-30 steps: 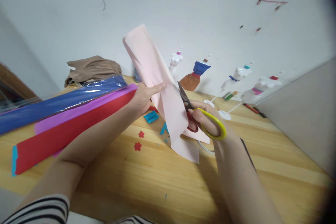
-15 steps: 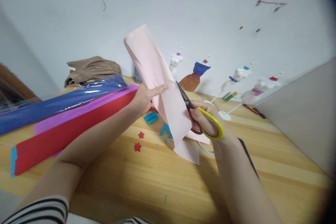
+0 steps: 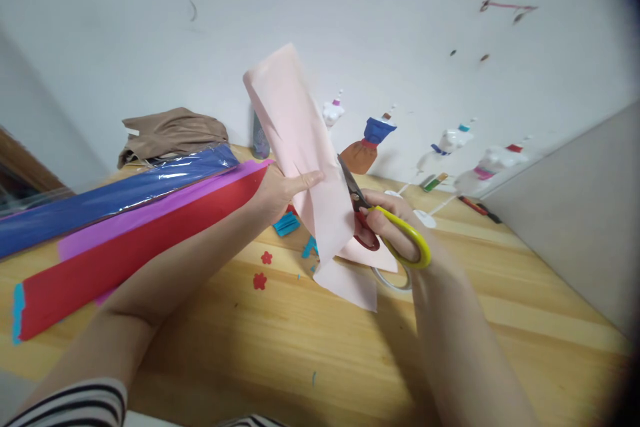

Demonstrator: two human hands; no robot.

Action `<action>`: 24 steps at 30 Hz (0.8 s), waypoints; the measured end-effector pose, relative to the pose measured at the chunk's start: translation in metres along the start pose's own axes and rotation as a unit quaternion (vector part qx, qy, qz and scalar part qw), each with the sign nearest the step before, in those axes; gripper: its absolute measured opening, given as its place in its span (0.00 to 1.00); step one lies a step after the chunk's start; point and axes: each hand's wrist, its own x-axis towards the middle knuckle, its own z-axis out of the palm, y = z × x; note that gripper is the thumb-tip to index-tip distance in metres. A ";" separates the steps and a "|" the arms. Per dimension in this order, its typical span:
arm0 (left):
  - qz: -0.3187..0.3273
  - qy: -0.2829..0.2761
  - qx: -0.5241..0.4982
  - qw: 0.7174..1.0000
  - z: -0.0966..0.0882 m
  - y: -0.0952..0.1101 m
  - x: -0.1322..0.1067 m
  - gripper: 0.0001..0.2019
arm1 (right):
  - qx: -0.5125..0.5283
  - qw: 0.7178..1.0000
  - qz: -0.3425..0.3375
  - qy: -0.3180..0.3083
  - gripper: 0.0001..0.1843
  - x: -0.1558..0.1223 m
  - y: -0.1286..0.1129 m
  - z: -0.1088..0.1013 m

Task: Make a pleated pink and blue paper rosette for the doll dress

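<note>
A sheet of pale pink crepe paper (image 3: 293, 113) hangs in the air above the table, pinched along its left side by my left hand (image 3: 280, 190). The thumb lies across the front of the paper; the other fingers are hidden behind it. My right hand (image 3: 387, 220) grips scissors (image 3: 415, 240) with yellow and red handles. Their dark blades point up and left at the paper's right edge, and whether they are parted is hard to see. The paper's lower end folds over near the table, beside another pink piece (image 3: 375, 255) and a white ring (image 3: 395, 283).
Red (image 3: 100, 267), purple and blue crepe paper (image 3: 125, 177) lie at left before a brown cloth (image 3: 173, 133). Small mannequins (image 3: 453, 140) stand along the wall, one in a blue and orange dress (image 3: 373, 140). Red paper flowers (image 3: 259, 281) and blue scraps (image 3: 286, 224) lie mid-table.
The paper's lower part has shifted slightly left, away from the scissors. Both hands keep their hold, and the view has turned a little.
</note>
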 end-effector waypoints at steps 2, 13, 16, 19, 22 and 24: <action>-0.004 -0.011 0.001 1.000 0.000 -0.001 0.001 0.26 | -0.003 1.000 -0.001 0.004 0.30 0.000 -0.001 0.000; -0.038 -0.003 -0.028 0.999 0.006 0.002 -0.002 0.27 | 0.062 0.997 0.012 0.042 0.29 0.003 0.013 0.001; -0.043 0.000 -0.032 0.999 0.006 0.002 -0.002 0.27 | 0.055 0.998 0.010 0.035 0.30 0.002 0.011 0.000; -0.038 0.004 -0.027 0.999 0.005 0.001 -0.002 0.27 | 0.044 0.999 -0.013 0.015 0.29 0.001 0.007 0.000; -0.038 0.013 -0.013 0.999 0.003 -0.001 -0.003 0.27 | 0.024 0.999 -0.038 -0.001 0.28 0.001 0.003 0.000; -0.036 0.013 -0.006 0.999 0.003 -0.003 -0.003 0.28 | 0.014 0.999 -0.032 0.005 0.29 0.000 0.001 0.001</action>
